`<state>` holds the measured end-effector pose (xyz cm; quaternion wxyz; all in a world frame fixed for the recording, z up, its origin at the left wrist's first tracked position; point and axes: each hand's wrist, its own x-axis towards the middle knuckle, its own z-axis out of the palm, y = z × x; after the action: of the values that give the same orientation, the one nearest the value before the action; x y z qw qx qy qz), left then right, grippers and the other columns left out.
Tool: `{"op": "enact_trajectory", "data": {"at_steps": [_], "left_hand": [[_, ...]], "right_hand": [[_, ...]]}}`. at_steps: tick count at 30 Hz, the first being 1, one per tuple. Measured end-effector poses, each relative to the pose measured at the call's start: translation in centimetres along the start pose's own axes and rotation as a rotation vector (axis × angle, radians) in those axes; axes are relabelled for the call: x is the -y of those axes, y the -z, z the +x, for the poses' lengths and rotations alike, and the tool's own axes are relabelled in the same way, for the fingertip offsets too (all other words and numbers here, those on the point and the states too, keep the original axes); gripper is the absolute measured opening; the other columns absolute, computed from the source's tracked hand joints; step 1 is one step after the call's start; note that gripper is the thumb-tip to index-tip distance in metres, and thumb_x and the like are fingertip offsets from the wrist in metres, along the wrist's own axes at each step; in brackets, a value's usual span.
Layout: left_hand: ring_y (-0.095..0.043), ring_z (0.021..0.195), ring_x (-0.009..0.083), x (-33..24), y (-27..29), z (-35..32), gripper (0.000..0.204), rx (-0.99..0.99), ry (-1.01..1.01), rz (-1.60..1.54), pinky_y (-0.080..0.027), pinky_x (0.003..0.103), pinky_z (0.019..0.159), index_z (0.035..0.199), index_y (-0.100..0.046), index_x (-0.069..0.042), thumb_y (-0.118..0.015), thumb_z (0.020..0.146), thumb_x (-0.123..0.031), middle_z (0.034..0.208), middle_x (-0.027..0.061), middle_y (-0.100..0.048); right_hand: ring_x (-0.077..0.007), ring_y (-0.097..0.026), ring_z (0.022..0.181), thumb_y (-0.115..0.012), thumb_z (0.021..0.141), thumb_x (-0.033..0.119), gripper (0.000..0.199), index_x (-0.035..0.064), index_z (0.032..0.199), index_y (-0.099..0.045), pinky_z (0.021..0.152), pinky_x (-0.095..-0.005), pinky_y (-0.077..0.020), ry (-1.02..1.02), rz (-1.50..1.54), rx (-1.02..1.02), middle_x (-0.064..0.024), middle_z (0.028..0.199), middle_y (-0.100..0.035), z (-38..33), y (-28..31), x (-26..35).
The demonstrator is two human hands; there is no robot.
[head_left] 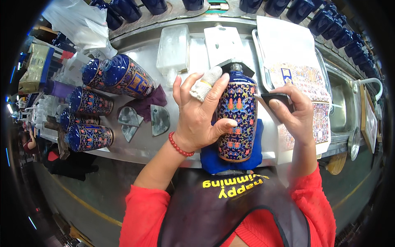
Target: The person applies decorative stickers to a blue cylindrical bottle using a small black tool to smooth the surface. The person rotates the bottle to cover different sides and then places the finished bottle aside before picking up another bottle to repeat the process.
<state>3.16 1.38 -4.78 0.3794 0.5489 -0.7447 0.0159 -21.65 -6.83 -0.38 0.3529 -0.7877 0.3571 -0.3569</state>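
Observation:
A dark blue bottle with a colourful floral pattern lies on a blue cloth, its neck by a dark angular support. Across its left side rests my left hand, fingers spread, with the thumb and index finger against the patterned surface. One of its fingers wears a whitish fabric cover. My right hand pinches a flat black scraper-like piece between thumb and fingers, just right of the bottle. A pale edge of that piece points toward the bottle.
Several patterned blue bottles stand at left, near a purple cloth and dark flat pieces. A clear container sits behind. Printed floral sheets lie at right beside a sink. Dark blue vessels line the back.

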Motion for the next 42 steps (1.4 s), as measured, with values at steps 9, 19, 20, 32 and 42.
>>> {"op": "enact_trajectory", "data": {"at_steps": [9, 19, 20, 32, 42], "left_hand": [[-0.040, 0.135, 0.0327, -2.5, 0.6, -1.2, 0.079, 0.074, -0.078, 0.019, -0.009, 0.063, 0.116, 0.146, -0.057, -0.012, -0.039, 0.098, -0.071, 0.134, 0.0049, -0.067], [-0.040, 0.134, 0.0361, -4.0, 0.2, -6.8, 0.093, -0.013, 0.049, -0.153, -0.010, 0.059, 0.119, 0.148, -0.048, -0.003, -0.054, 0.089, -0.075, 0.140, 0.0164, -0.059], [-0.040, 0.134, 0.0365, -4.1, 0.2, -7.5, 0.094, 0.001, 0.082, -0.151, -0.009, 0.060, 0.119, 0.150, -0.046, -0.003, -0.058, 0.088, -0.073, 0.141, 0.0161, -0.057], [-0.045, 0.132, 0.0328, -5.2, 0.7, -7.9, 0.088, 0.021, 0.080, 0.154, -0.006, 0.061, 0.120, 0.140, -0.057, -0.002, -0.081, 0.076, -0.058, 0.130, 0.0123, -0.064], [-0.045, 0.130, 0.0324, -5.0, 1.0, -6.8, 0.085, 0.026, 0.021, 0.190, -0.008, 0.062, 0.121, 0.135, -0.061, -0.005, -0.081, 0.073, -0.061, 0.128, 0.0115, -0.065]], "right_hand": [[-0.0127, -0.056, 0.069, -0.075, 0.087, 0.006, 0.015, -0.0011, 0.099, -0.071, 0.059, -0.0262, -0.0393, 0.183, -0.130, 0.012, -0.0053, 0.080, -0.063, 1.3, -0.5, 0.6], [-0.0209, -0.056, 0.070, -0.081, 0.071, 0.006, 0.031, 0.0125, 0.100, -0.074, 0.072, -0.0374, -0.0408, 0.661, -0.423, 0.030, -0.0013, 0.077, -0.054, 1.6, -1.7, 3.2], [-0.0213, -0.056, 0.070, -0.081, 0.072, 0.008, 0.029, 0.0130, 0.099, -0.073, 0.072, -0.0375, -0.0409, 0.645, -0.371, 0.153, -0.0012, 0.077, -0.053, 1.7, -1.5, 4.0], [-0.0133, -0.061, 0.068, -0.075, 0.088, 0.009, 0.015, 0.0003, 0.099, -0.072, 0.059, -0.0287, -0.0465, 0.227, -0.131, 0.043, -0.0055, 0.079, -0.066, 3.4, -0.2, 1.5], [-0.0046, -0.059, 0.073, -0.071, 0.093, 0.013, 0.017, 0.0002, 0.105, -0.069, 0.064, -0.0216, -0.0471, -0.095, 0.041, 0.050, 0.0004, 0.081, -0.066, 3.4, -0.4, 1.6]]}}
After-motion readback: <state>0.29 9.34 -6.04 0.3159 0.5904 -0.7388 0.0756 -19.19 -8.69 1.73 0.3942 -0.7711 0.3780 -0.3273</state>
